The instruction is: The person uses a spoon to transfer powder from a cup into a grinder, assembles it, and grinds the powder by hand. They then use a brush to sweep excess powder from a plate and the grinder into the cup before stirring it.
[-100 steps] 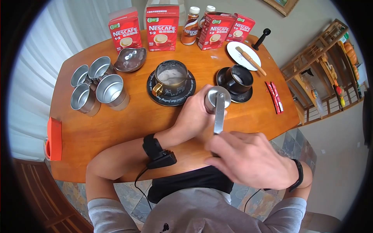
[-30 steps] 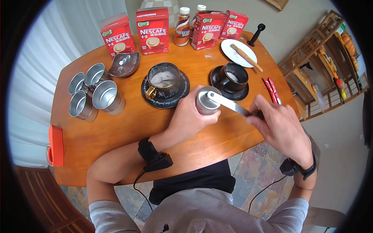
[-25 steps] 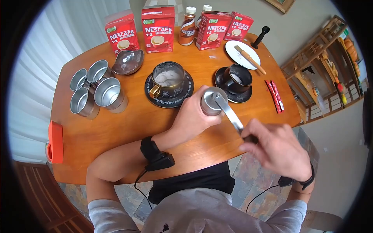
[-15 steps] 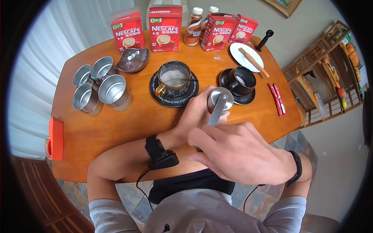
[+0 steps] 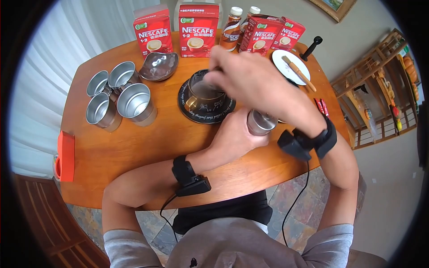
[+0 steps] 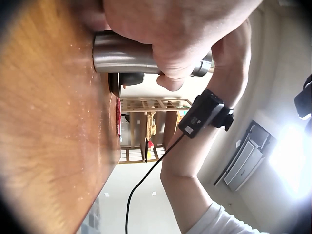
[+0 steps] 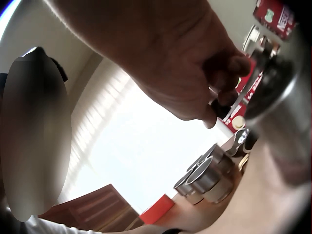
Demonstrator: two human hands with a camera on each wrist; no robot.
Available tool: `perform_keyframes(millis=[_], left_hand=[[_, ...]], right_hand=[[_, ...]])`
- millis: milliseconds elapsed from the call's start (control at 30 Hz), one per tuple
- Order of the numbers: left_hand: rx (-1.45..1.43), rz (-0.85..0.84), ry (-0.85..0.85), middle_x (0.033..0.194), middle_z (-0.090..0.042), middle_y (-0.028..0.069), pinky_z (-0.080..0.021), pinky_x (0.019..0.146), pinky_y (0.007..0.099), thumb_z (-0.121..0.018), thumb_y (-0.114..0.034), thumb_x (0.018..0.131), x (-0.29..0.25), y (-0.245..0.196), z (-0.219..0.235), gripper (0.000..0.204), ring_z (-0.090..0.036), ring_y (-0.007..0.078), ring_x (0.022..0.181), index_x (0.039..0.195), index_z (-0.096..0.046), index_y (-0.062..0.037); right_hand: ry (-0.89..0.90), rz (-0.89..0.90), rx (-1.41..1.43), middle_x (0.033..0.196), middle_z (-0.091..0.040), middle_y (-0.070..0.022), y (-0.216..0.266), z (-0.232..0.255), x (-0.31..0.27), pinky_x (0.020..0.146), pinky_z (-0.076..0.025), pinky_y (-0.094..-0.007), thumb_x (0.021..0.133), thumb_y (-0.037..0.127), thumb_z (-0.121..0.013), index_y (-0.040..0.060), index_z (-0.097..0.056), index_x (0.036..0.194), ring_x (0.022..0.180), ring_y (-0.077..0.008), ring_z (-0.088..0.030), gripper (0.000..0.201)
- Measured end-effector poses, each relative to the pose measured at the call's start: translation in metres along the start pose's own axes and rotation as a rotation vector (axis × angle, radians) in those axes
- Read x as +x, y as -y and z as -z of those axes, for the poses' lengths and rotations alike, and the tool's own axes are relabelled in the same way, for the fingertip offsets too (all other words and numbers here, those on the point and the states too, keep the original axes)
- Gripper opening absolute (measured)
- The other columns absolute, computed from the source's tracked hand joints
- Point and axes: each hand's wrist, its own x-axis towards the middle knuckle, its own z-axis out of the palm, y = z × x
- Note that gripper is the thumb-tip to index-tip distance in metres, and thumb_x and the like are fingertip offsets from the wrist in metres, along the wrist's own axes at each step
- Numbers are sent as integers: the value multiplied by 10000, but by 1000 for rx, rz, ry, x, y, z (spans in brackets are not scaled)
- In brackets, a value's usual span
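A steel hand grinder [image 5: 262,123] stands upright in the left hand [image 5: 230,140], whose fingers and thumb wrap its body; the left wrist view shows the steel cylinder [image 6: 124,53] close to the table. The right hand [image 5: 250,80] reaches across above it, over the right edge of the gold-handled cup [image 5: 205,91], and hides the crank. In the right wrist view the curled fingers of the right hand [image 7: 180,63] hold the black knob [image 7: 223,108] at the end of the crank. Behind the right forearm, the black cup is mostly hidden.
Several steel cups [image 5: 134,102] and a dark bowl [image 5: 159,67] stand at the left, with red boxes [image 5: 199,33] and bottles [image 5: 231,31] behind. A brush [image 5: 300,73] lies on a white plate [image 5: 279,58] at the right, near red sachets [image 5: 321,107].
The right hand has swung the crank round from the grinder's near side to its far left side. The left hand still grips the grinder's body, and the head view has shifted slightly.
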Motion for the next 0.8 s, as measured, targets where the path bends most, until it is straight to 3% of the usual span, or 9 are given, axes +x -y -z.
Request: perform_keyframes(millis=[67, 200, 433, 633, 733, 800], left_hand=[[-42, 25, 9, 1133, -705, 94, -519, 975, 342, -871, -142, 796, 1, -5, 0, 578, -669, 164, 1061, 1279, -582, -12], [-86, 28, 14, 1057, -695, 80, -530, 917, 331, -851, -114, 803, -2, -7, -2, 502, -660, 139, 975, 1223, -594, -18], [-36, 31, 25, 952, -657, 38, -525, 851, 314, -859, -116, 818, -3, -13, -3, 400, -619, 107, 889, 1110, -598, -35], [-76, 64, 18, 979, -641, 25, -509, 877, 302, -869, -122, 819, -3, -15, -4, 427, -598, 97, 922, 1142, -601, -43], [-82, 73, 16, 990, -640, 27, -507, 886, 302, -870, -123, 819, -4, -16, -5, 436, -597, 98, 933, 1154, -604, -41], [-81, 71, 16, 994, -642, 28, -507, 890, 302, -870, -123, 818, -5, -16, -4, 438, -600, 99, 938, 1158, -607, -40]], right_hand=[[23, -91, 100, 829, -702, -164, -17, 13, -2, 722, -531, -478, 1041, 326, -664, 59, -593, 1103, 823, -391, -711, 283], [-16, -199, 62, 795, -703, -190, -33, 23, -21, 745, -523, -513, 1039, 276, -643, 29, -568, 1096, 834, -428, -701, 264], [-106, -233, -38, 812, -710, -196, -64, 32, -56, 758, -529, -506, 1042, 272, -649, 31, -573, 1101, 837, -424, -707, 260], [-117, -303, -72, 852, -729, -163, -72, 43, -88, 745, -527, -488, 1039, 263, -652, 39, -586, 1068, 795, -396, -694, 236], [-4, -484, 63, 839, -707, -157, -52, 66, -106, 720, -514, -461, 1035, 241, -659, 45, -582, 1062, 780, -388, -678, 212], [26, -508, 49, 838, -696, -167, -42, 75, -123, 710, -507, -451, 1030, 230, -673, 44, -577, 1056, 781, -387, -674, 210]])
